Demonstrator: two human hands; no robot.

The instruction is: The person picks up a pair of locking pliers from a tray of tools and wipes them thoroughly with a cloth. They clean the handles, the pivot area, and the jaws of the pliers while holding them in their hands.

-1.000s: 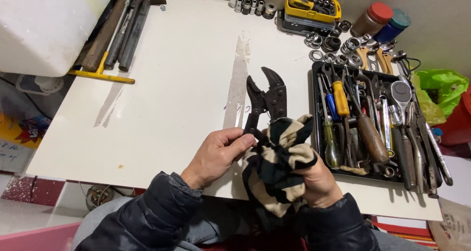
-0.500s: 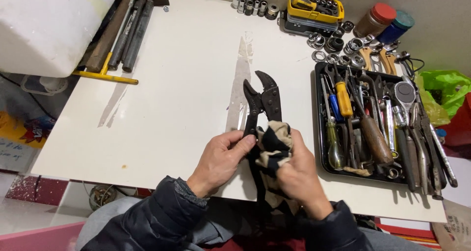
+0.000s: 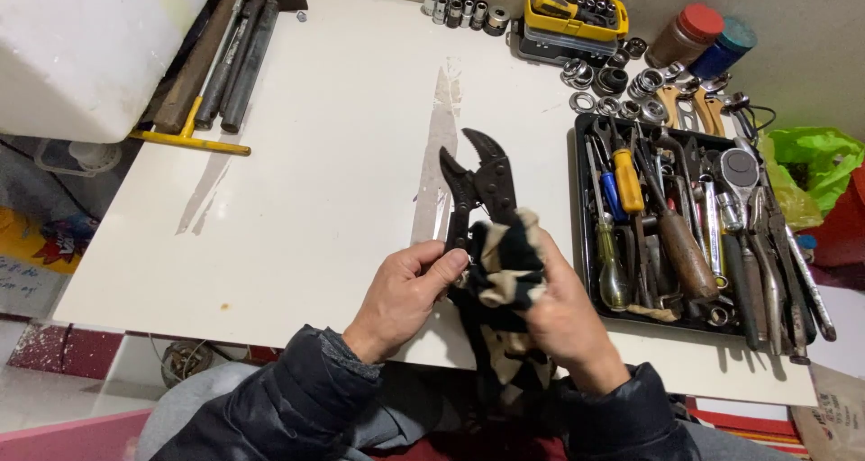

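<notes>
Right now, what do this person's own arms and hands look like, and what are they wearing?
Both hands are bare: no gloves, rings or watch show on the left hand or the right hand. Each arm is covered to the wrist by a dark, slightly shiny padded jacket sleeve, left sleeve and right sleeve, creased, with snug gathered cuffs.

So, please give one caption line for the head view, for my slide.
Left hand holds dark locking pliers over a white table while right hand presses a striped cloth on them.

One pliers (image 3: 478,186), one rag (image 3: 505,272), two jars (image 3: 687,36)
</notes>
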